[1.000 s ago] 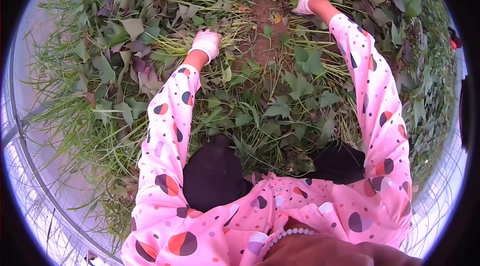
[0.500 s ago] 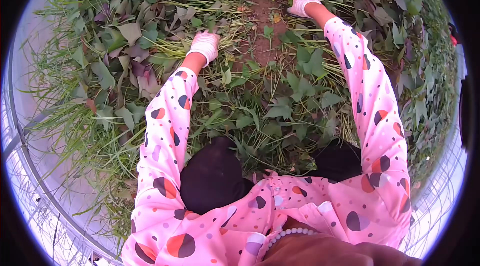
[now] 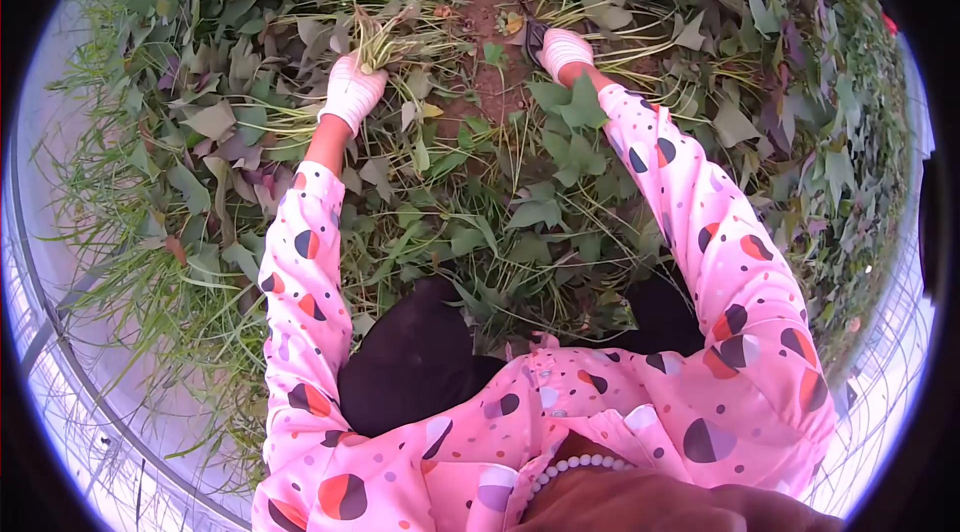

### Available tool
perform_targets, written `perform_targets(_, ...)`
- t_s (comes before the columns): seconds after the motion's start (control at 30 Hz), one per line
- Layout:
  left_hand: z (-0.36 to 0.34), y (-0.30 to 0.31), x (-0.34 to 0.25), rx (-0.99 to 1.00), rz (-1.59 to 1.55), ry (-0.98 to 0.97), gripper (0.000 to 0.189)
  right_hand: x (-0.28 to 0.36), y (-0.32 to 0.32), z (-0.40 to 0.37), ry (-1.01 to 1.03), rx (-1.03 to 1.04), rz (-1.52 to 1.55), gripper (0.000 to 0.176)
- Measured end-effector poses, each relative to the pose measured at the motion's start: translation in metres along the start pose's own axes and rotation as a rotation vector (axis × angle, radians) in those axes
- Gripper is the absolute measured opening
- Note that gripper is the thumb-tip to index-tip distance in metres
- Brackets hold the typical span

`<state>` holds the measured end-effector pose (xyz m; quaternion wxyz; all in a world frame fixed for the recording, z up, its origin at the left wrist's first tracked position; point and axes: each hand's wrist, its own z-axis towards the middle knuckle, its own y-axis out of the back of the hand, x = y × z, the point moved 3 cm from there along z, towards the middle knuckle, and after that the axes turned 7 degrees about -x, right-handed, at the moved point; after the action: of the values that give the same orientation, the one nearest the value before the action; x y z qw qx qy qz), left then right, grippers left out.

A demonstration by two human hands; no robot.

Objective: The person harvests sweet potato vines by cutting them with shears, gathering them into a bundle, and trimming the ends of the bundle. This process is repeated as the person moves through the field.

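My left hand point(image 3: 355, 92), in a pale striped glove, is closed round a bunch of cut-looking vine stems point(image 3: 374, 44) that stick up past its fingers. To the right, my right hand point(image 3: 565, 52), gloved the same way, is closed on a dark scissor-like tool point(image 3: 534, 36), partly hidden by the hand. This tool lies over the strip of bare reddish soil point(image 3: 487, 52), beside long pale stems point(image 3: 620, 47) of the leafy vines. A broad green leaf point(image 3: 580, 110) stands just below my right wrist.
Dense vines with green and purplish leaves point(image 3: 230, 122) spread on both sides. Grass point(image 3: 130, 262) grows along the left edge, by a pale sheet and a curved frame bar point(image 3: 75, 357). My dark-clothed knees point(image 3: 415, 357) are close below.
My left hand has moved left and slightly down, and a bunch of stems now shows upright in it. My right hand has come left and down, bringing the dark tool into clearer view.
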<state>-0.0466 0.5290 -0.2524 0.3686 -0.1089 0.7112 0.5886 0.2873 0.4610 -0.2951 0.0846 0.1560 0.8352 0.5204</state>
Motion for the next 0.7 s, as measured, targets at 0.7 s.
perform_targets(0.7,-0.088,0.061,-0.104,-0.176,-0.952,0.487,0.033,0.163,0.02,-0.158,0.905,-0.655,0.458,0.013)
